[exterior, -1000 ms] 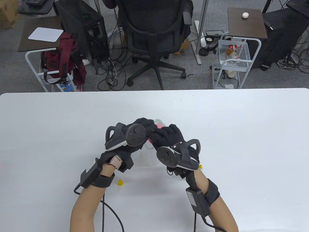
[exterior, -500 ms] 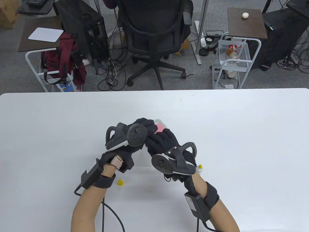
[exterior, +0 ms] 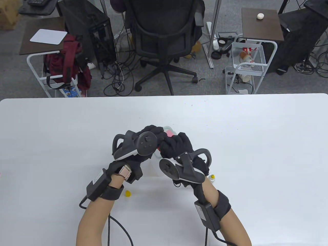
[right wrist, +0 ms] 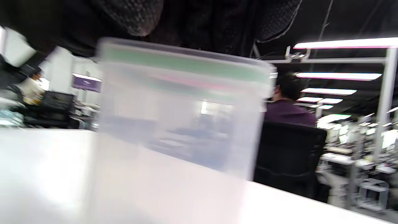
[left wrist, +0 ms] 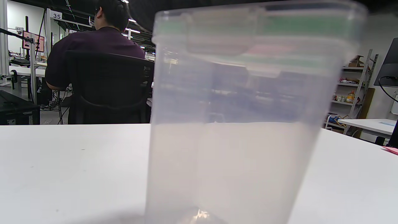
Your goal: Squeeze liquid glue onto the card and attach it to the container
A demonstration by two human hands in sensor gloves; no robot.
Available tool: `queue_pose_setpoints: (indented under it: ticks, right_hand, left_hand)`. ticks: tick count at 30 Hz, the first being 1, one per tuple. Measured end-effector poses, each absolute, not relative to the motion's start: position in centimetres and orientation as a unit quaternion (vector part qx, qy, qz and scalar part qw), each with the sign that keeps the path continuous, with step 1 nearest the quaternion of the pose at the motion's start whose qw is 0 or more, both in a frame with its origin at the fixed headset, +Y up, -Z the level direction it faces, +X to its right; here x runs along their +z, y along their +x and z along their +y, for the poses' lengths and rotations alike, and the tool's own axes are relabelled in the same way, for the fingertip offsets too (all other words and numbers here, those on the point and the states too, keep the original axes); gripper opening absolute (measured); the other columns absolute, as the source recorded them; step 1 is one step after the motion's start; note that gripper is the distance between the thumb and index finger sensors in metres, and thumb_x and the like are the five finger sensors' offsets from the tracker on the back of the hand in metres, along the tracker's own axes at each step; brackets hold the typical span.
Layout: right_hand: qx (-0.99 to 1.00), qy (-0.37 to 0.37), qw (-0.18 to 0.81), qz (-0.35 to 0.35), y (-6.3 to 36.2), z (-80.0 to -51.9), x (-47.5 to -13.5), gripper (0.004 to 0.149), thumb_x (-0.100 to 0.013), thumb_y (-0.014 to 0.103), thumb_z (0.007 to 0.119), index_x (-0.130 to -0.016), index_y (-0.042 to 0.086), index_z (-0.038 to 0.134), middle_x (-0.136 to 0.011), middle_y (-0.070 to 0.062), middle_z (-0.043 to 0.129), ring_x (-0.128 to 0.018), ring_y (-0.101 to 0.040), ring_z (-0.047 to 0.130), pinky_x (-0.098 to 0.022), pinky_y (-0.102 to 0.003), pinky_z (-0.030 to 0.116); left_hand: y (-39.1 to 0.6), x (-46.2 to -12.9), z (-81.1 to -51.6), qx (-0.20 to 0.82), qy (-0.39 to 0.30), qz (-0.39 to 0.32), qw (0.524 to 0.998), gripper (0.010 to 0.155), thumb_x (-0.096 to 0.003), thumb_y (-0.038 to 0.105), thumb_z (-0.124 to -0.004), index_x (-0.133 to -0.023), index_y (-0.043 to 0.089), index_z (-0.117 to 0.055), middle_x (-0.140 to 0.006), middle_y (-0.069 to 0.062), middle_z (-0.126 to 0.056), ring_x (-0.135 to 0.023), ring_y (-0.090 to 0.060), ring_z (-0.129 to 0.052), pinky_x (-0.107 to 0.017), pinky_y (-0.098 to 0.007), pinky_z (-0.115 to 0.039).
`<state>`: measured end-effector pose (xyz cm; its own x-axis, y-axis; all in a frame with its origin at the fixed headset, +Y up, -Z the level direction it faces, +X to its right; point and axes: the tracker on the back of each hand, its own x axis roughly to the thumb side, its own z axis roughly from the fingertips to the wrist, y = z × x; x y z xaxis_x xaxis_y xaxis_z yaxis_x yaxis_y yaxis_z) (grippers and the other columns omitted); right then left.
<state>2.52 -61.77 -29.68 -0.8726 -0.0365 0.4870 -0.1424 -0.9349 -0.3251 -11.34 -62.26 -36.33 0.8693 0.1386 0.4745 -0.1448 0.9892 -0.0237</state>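
A clear plastic container (exterior: 156, 166) with a green-sealed lid stands upright on the white table (exterior: 256, 143). It fills the left wrist view (left wrist: 242, 124) and the right wrist view (right wrist: 174, 124). A pink card (exterior: 169, 133) lies on its lid, mostly hidden by my hands. My left hand (exterior: 153, 132) holds the lid's left side. My right hand (exterior: 176, 144) presses down on the card and lid, and its fingers (right wrist: 217, 25) show above the lid. A small glue bottle with a yellow tip (exterior: 211, 177) lies by my right wrist. Its yellow cap (exterior: 127, 193) lies near my left forearm.
The table's far edge (exterior: 164, 96) runs behind the container. Beyond it stand an office chair (exterior: 164, 38) with a person seated, and carts (exterior: 246, 59). Glove cables (exterior: 110, 225) trail toward the near edge.
My right hand slid toward me and left over the card, then back out toward the far right. The left hand and the container have stayed put.
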Motion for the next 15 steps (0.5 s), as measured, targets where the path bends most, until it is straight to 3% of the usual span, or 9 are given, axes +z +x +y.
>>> queue_pose_setpoints:
  ticks: [6,9,15]
  right_hand:
    - [0.955,0.232,0.083,-0.163,3.2,-61.6,-30.0,0.038,-0.056,0.039,0.063,-0.086,0.025,0.081,-0.096,0.002,0.085,-0.090,-0.027,0.086,-0.080,-0.051,0.061]
    - [0.969,0.177,0.012,-0.170,3.5,-61.8,-31.1,0.037,-0.056,0.040,0.063,-0.087,0.027,0.079,-0.098,0.004,0.083,-0.092,-0.025,0.084,-0.081,-0.049,0.060]
    - [0.971,0.170,0.006,-0.167,2.8,-61.7,-31.1,0.037,-0.056,0.039,0.063,-0.086,0.024,0.080,-0.097,0.002,0.083,-0.091,-0.027,0.084,-0.080,-0.050,0.061]
  left_hand:
    - [-11.3,-36.3,-62.4,0.081,0.008,-0.242,0.967,0.044,-0.0537,0.034,-0.070,-0.098,0.039,-0.069,-0.113,0.016,-0.068,-0.110,-0.018,-0.068,-0.083,-0.033,-0.063]
    - [-11.3,-36.2,-62.4,0.081,0.009,-0.240,0.967,0.044,-0.0538,0.034,-0.070,-0.098,0.039,-0.069,-0.113,0.016,-0.068,-0.110,-0.019,-0.068,-0.083,-0.034,-0.063]
    - [-11.2,-36.1,-62.3,0.074,0.008,-0.235,0.969,0.045,-0.0535,0.034,-0.070,-0.098,0.038,-0.069,-0.113,0.016,-0.068,-0.110,-0.019,-0.068,-0.083,-0.034,-0.064]
